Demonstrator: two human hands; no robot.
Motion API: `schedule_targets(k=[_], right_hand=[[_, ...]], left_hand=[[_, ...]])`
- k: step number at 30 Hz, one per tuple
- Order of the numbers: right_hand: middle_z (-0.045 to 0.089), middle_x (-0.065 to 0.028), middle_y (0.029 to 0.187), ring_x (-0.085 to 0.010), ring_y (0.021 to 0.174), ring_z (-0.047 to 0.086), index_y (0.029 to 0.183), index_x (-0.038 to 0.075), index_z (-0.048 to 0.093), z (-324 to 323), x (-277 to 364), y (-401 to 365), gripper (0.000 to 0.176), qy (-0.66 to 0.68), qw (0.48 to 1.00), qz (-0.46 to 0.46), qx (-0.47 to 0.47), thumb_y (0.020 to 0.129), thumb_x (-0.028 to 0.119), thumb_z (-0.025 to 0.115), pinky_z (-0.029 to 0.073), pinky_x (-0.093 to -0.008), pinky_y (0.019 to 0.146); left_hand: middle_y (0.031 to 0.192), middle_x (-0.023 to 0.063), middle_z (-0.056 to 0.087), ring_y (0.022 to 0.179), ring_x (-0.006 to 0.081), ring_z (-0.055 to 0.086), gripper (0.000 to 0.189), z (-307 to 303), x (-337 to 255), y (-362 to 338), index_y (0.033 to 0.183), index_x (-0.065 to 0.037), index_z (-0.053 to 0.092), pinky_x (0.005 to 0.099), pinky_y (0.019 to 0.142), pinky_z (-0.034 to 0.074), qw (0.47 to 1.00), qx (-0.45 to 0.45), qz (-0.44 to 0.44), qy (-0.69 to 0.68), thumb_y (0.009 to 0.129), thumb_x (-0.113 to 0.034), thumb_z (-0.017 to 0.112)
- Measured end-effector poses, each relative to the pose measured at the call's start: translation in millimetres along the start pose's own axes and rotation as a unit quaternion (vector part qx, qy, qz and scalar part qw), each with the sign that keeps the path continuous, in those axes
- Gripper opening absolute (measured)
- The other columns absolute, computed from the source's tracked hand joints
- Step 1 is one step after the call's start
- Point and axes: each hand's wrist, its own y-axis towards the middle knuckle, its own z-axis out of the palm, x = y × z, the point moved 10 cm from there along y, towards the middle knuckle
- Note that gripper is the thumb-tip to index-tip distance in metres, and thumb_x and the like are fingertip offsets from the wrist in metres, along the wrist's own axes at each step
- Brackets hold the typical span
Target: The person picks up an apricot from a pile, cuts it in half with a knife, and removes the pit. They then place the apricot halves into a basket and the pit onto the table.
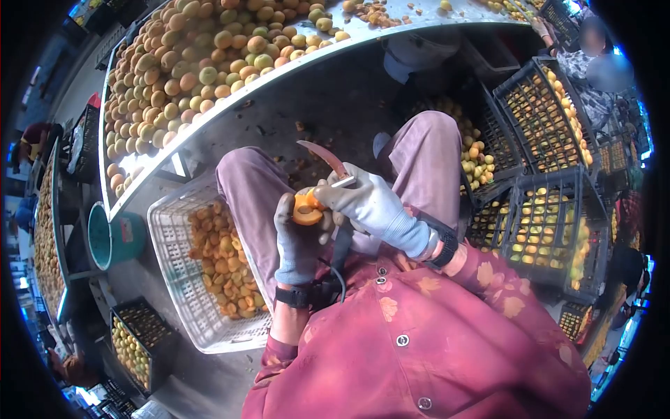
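My left hand [293, 241], in a grey-and-white glove, is closed around a cut apricot [307, 211] with its orange flesh facing up. Above my lap my right hand [366, 202], gloved as well, grips a knife [323, 155] with a curved, reddish-brown blade pointing up and left. The fingers of my right hand also touch the apricot, so both hands meet at the fruit. To the left of my knee stands a white plastic crate [166, 255], partly filled with apricot halves [227, 269].
Ahead is a metal-edged table [412, 12] heaped with whole apricots [188, 63]. Black crates [544, 122] of fruit are stacked at my right. On the left are a green bucket [101, 237] and another black crate [157, 353]. A person [590, 77] sits at the upper right.
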Motion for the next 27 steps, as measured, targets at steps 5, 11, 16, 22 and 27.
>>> schedule_targets(k=[5,11,16,22,27], right_hand=[[0.063,-0.0003,0.074,-0.0065,0.059,0.059,0.095,0.002,0.065,-1,16,9,0.02,-0.14,0.988,0.039,-0.056,0.088,0.019,0.071,0.044,-0.0214,0.046],[0.071,-0.0062,0.09,-0.0055,0.066,0.065,0.113,0.0,0.064,6,62,15,0.03,-0.001,0.983,-0.169,-0.077,0.09,0.019,0.07,0.047,-0.0166,0.046],[0.066,-0.0038,0.101,-0.0048,0.072,0.061,0.137,-0.001,0.048,95,94,-8,0.053,-0.258,0.88,-0.397,0.035,0.09,0.013,0.068,0.049,-0.0171,0.061],[0.064,-0.0037,0.076,-0.0036,0.055,0.055,0.117,-0.001,0.063,55,87,5,0.026,0.025,0.982,-0.187,-0.026,0.096,0.01,0.056,0.046,-0.0159,0.045],[0.067,-0.0053,0.086,-0.0092,0.069,0.063,0.116,0.001,0.064,56,54,15,0.024,0.086,0.978,-0.174,-0.078,0.098,0.015,0.058,0.054,-0.0195,0.055]], left_hand=[[0.071,0.0082,0.053,0.05,0.0143,0.044,0.065,-3,-14,-18,0.119,0.001,0.053,0.0234,0.048,0.035,0.986,-0.159,0.037,0.043,0.093,-0.058,0.041],[0.098,0.0133,0.059,0.069,0.016,0.057,0.078,21,-36,-25,0.143,0.003,0.032,0.0262,0.063,0.047,0.988,0.083,0.054,-0.118,0.089,-0.047,0.057],[0.132,0.0134,0.052,0.125,0.0257,0.051,0.065,-22,-42,-41,0.138,-0.002,0.043,0.0437,0.104,0.044,0.983,-0.1,0.154,0.025,0.076,-0.012,0.061],[0.112,0.0177,0.06,0.077,0.0167,0.056,0.077,4,-34,-28,0.143,0.003,0.037,0.0237,0.066,0.045,0.986,0.067,0.069,-0.136,0.074,-0.02,0.063],[0.107,0.0144,0.061,0.073,0.0172,0.056,0.062,-8,-26,-29,0.14,0.002,0.041,0.0252,0.06,0.045,0.992,-0.033,0.087,-0.09,0.089,-0.03,0.055]])
